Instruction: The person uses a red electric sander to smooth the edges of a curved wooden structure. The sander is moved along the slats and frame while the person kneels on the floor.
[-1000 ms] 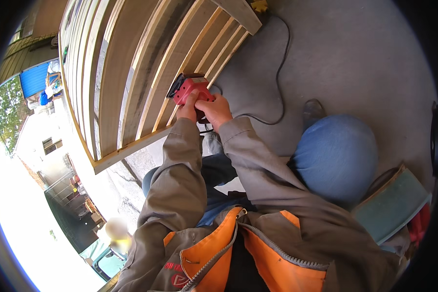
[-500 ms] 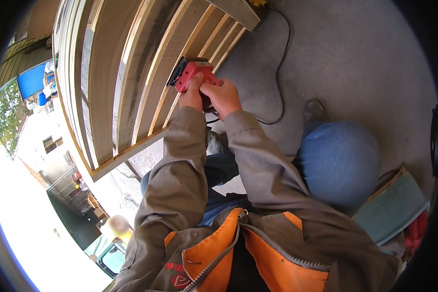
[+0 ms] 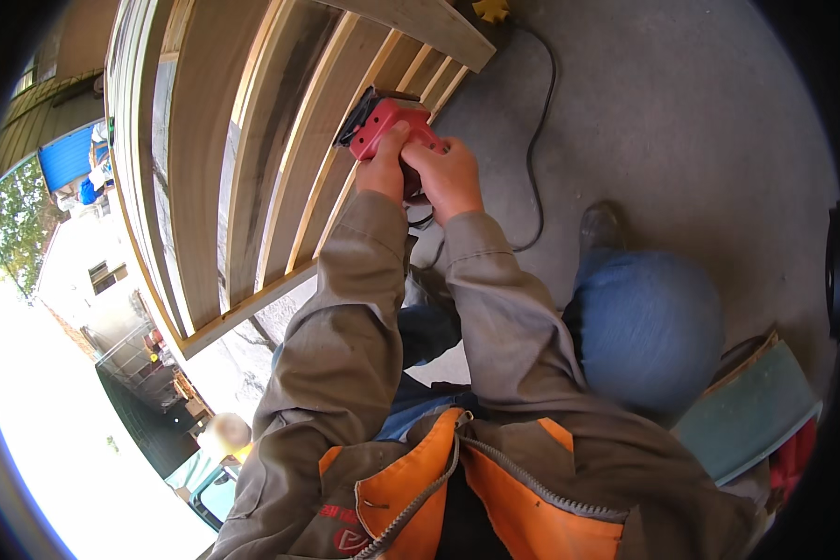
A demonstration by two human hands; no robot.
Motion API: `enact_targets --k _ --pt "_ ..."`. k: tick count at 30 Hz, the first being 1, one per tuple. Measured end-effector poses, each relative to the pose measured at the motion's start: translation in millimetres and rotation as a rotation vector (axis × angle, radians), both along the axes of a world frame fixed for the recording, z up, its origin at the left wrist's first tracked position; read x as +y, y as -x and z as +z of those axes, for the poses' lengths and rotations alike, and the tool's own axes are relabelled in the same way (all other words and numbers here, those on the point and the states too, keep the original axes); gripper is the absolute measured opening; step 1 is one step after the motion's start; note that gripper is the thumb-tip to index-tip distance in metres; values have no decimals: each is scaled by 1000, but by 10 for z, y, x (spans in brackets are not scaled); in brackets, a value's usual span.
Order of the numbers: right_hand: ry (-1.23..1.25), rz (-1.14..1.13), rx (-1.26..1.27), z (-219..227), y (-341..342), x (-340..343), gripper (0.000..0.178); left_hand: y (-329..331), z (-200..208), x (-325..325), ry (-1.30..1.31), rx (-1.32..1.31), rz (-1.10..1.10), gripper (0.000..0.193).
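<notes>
Both of my hands are closed on a red electric sander (image 3: 389,119) with a black clamp edge. My left hand (image 3: 380,175) wraps its near left side, thumb on top of the housing. My right hand (image 3: 450,179) grips the rear right end, close beside the left. Against the sander's far side lies a wooden frame of pale parallel slats (image 3: 285,149), standing on its side at my front left. The sander's working face is turned to the slats and hidden from me.
A dark power cord (image 3: 539,131) loops over the concrete floor (image 3: 681,121) from near a yellow object (image 3: 491,10). My bent knee (image 3: 649,322) is at right, beside a grey-green panel-like box (image 3: 747,411). Outside at far left, a blurred person (image 3: 226,435) is near a vehicle.
The sander and both hands have shifted a little to the right and away from me along the slats. My grip looks the same.
</notes>
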State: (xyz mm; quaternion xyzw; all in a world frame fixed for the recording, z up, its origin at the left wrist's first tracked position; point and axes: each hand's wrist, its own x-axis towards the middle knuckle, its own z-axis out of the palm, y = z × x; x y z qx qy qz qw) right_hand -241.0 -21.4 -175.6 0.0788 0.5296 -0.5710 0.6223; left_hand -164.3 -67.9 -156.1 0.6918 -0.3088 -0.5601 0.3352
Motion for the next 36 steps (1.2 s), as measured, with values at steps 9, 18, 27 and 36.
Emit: enact_targets --k 9,18,27,36 --pt "20 -95 -6 19 175 -77 51 109 -123 -187 0 -58 -95 56" --pt "41 -312 -55 38 235 -173 52 401 -37 -386 36 -82 -347 51" --pt "80 -245 -45 -6 -44 26 39 83 45 -226 32 -371 -491 62" --pt "79 -189 -89 -120 -654 249 38 -612 -157 60 51 -372 -392 61"
